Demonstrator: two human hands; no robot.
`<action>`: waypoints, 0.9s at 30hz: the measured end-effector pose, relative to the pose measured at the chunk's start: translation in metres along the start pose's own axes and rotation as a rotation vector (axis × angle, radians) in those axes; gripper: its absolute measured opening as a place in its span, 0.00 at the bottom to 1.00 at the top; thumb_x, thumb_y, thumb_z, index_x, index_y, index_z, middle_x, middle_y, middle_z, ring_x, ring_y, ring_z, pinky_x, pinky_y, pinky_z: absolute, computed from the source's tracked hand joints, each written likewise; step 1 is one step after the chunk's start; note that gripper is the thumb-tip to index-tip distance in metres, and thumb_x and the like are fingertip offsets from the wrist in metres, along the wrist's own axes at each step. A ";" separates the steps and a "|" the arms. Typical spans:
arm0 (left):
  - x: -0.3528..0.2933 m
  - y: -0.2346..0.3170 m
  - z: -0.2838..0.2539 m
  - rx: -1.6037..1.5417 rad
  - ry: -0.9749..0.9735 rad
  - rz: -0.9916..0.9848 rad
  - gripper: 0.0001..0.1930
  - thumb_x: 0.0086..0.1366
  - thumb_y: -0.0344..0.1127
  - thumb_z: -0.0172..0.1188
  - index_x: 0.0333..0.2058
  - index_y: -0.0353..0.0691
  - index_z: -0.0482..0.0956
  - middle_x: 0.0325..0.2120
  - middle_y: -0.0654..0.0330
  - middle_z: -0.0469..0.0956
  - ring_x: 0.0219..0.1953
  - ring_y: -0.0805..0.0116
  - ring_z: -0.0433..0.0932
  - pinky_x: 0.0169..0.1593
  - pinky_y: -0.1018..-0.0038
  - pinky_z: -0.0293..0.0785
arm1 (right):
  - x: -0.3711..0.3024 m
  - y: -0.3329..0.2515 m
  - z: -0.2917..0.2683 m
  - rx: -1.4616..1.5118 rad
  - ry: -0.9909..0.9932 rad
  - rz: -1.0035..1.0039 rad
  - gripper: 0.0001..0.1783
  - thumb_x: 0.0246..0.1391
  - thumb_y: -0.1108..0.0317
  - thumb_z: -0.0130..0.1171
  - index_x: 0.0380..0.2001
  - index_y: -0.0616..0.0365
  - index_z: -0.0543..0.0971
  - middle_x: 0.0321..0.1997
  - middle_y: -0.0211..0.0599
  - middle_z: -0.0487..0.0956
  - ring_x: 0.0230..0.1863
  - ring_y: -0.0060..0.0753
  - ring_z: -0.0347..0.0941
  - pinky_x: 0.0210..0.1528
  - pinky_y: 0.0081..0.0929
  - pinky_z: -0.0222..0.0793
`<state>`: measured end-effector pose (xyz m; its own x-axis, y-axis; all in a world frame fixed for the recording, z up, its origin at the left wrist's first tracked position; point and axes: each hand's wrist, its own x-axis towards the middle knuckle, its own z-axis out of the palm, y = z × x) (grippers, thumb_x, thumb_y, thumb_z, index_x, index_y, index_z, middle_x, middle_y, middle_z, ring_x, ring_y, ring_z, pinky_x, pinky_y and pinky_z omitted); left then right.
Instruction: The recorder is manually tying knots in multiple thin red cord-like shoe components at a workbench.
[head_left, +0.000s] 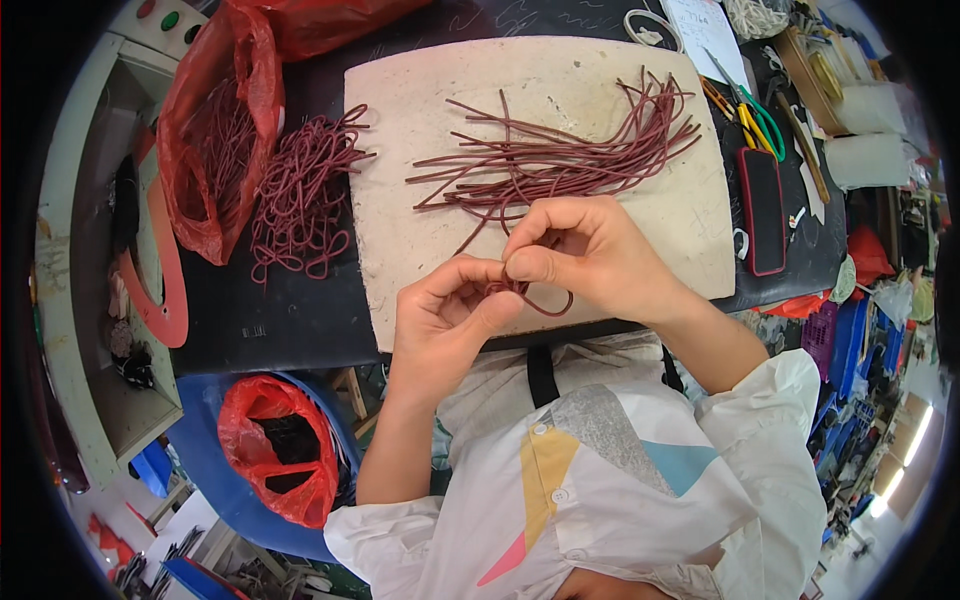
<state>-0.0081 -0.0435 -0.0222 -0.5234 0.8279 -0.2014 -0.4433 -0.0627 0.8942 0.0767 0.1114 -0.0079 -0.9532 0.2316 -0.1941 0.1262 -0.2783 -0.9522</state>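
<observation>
My left hand [452, 310] and my right hand [585, 250] meet over the near edge of a pale board [400, 120]. Both are closed in pinches on one dark red cord [560, 308], which curves in a loop below my right fingers. Part of the cord is hidden between the fingertips. Just beyond my hands, a bundle of loose dark red cords [570, 165] lies across the board. To the left, on the black tabletop, sits a pile of looped, knotted-looking cords [305, 195].
A red plastic bag [185, 150] holding more cords stands at the far left. Right of the board are a phone [765, 215], green-handled scissors [765, 125] and a sheet of paper [705, 40]. Below left, a blue bin [210, 470] has a red bag liner [250, 420].
</observation>
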 end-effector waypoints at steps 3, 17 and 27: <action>-0.002 0.002 0.002 0.003 0.041 -0.049 0.08 0.54 0.21 0.57 0.34 0.27 0.73 0.30 0.59 0.75 0.32 0.76 0.74 0.36 0.83 0.72 | -0.003 0.002 0.005 0.085 0.009 0.051 0.05 0.48 0.73 0.57 0.29 0.64 0.75 0.25 0.26 0.74 0.27 0.11 0.66 0.28 0.11 0.63; -0.003 0.009 0.000 0.101 0.037 -0.108 0.07 0.53 0.20 0.56 0.33 0.24 0.74 0.27 0.53 0.77 0.30 0.72 0.77 0.36 0.81 0.75 | -0.013 0.000 0.008 -0.853 0.111 -0.647 0.08 0.40 0.75 0.61 0.26 0.61 0.74 0.22 0.34 0.72 0.25 0.30 0.70 0.27 0.23 0.65; -0.004 0.012 0.006 0.373 0.077 0.100 0.06 0.50 0.18 0.58 0.29 0.27 0.76 0.25 0.56 0.77 0.27 0.74 0.76 0.32 0.82 0.73 | -0.021 -0.001 0.003 -0.241 0.051 -0.065 0.07 0.45 0.73 0.57 0.29 0.64 0.75 0.22 0.34 0.74 0.25 0.24 0.70 0.27 0.20 0.66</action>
<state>-0.0068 -0.0441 -0.0082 -0.6101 0.7827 -0.1229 -0.0997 0.0780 0.9920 0.0954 0.1040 -0.0019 -0.9471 0.2905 -0.1363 0.1327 -0.0320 -0.9906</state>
